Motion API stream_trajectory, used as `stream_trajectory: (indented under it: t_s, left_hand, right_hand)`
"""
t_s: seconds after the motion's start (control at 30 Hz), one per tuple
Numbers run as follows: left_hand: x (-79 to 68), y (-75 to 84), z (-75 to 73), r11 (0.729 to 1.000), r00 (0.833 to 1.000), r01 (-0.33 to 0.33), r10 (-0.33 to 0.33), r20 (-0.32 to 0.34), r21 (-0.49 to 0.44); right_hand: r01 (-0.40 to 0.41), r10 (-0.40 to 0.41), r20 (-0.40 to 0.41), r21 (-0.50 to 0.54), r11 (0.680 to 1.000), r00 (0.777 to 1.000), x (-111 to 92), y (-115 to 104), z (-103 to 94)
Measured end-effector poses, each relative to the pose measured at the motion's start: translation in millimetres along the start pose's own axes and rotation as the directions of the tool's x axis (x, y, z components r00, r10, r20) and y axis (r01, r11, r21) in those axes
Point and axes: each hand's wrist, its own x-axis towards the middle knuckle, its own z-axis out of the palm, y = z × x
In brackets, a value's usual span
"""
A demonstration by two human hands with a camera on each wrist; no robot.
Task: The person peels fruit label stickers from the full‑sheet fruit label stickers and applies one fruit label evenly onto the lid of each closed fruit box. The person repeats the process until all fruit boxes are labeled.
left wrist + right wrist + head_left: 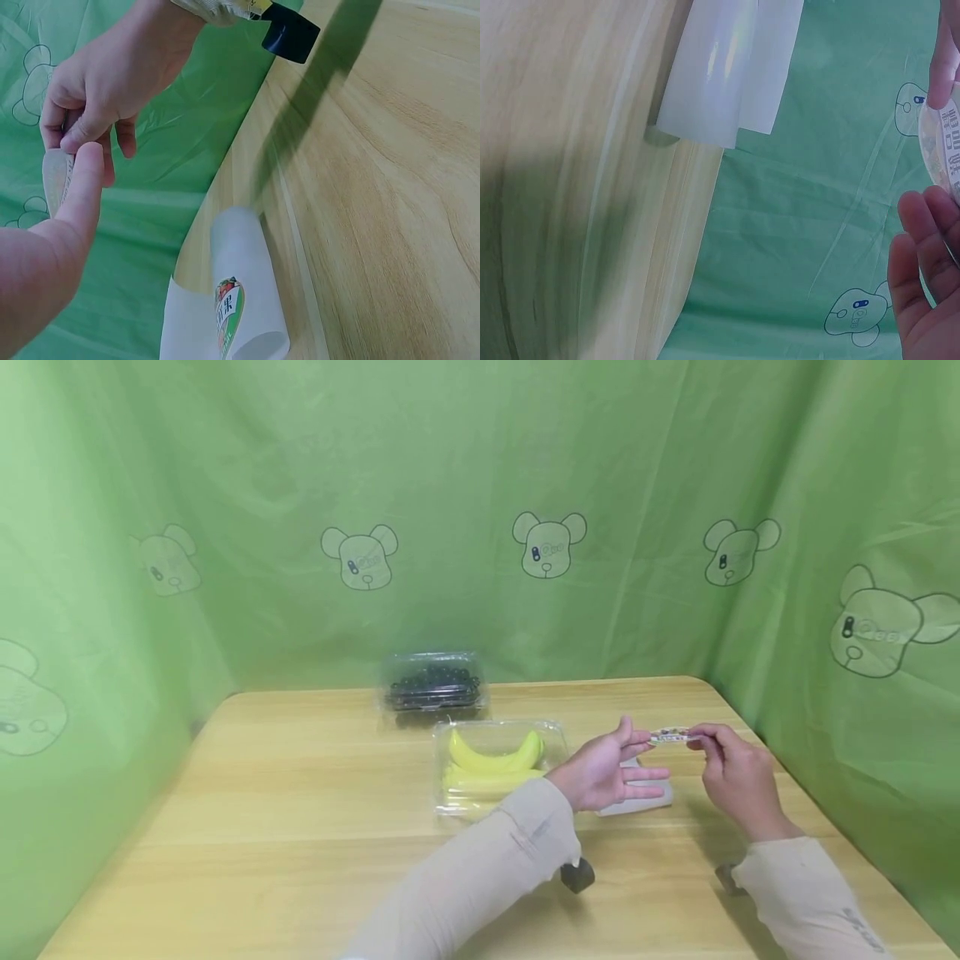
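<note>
the right hand [742, 777] pinches one end of a small printed label [670, 737] — the left hand [600, 770] pinches the other, lower fingers held straight. a white roll [251, 262] lies below the left fingers; bananas [495, 764] sit left of that hand — in a clear box [437, 768].

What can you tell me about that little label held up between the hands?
The label is small, thin and rounded at its edge, with printed lettering and some colour. It looks like paper or plastic film; I can't tell which. It is held up above the table, the right hand pinching one end and fingers of the left hand at the other.
</note>
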Motion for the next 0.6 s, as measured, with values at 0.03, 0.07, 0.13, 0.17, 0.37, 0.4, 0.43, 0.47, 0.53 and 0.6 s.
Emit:
stream_trajectory:
  t_s: [0.03,0.07,0.13,0.17,0.37,0.4,0.43,0.47,0.53,0.6]
  left_hand:
    - [-0.2,0.1,-0.1,1.000,1.000,-0.001,0.001,0.001,0.004]
    - [-0.4,0.1,-0.3,1.000,1.000,-0.002,0.002,0.001,0.005]
    - [-0.6,0.2,-0.7,1.000,1.000,-0.004,0.004,0.003,0.008]
    - [-0.6,0.3,-0.9,1.000,1.000,-0.004,0.004,0.005,0.011]
    - [-1.3,0.9,-2.3,0.999,1.000,-0.009,0.008,0.011,0.040]
    - [-1.5,1.1,-2.3,0.999,1.000,-0.012,0.011,0.012,0.045]
    - [-1.7,1.4,-2.3,0.999,1.000,-0.016,0.015,0.012,0.049]
    - [-2.0,1.7,-2.2,0.998,1.000,-0.020,0.019,0.013,0.054]
    - [-2.5,2.3,-2.1,0.998,1.000,-0.028,0.027,0.015,0.063]
    - [-2.8,2.8,-2.3,0.997,0.999,-0.036,0.035,0.017,0.071]
  right_hand:
    - [0.001,-0.001,0.000,0.004,1.000,1.000,-0.3,0.1,0.2]
    - [0.003,-0.003,0.001,0.006,1.000,1.000,-0.6,0.3,0.4]
    - [0.008,-0.008,0.001,0.006,1.000,1.000,-1.1,0.7,0.9]
    - [0.012,-0.012,0.003,0.008,1.000,1.000,-1.2,1.0,1.1]
    - [0.020,-0.020,0.011,-0.014,1.000,1.000,-1.6,1.2,0.2]
    - [0.019,-0.019,0.013,-0.016,1.000,1.000,-1.5,1.3,0.0]
    - [0.016,-0.016,0.015,-0.012,1.000,1.000,-1.4,1.4,0.0]
    - [0.014,-0.014,0.018,-0.008,1.000,1.000,-1.2,1.5,0.1]
    - [0.010,-0.010,0.015,-0.006,1.000,1.000,-0.7,1.5,0.0]
    - [0.001,-0.001,0.007,-0.001,1.000,1.000,-0.1,1.8,0.0]
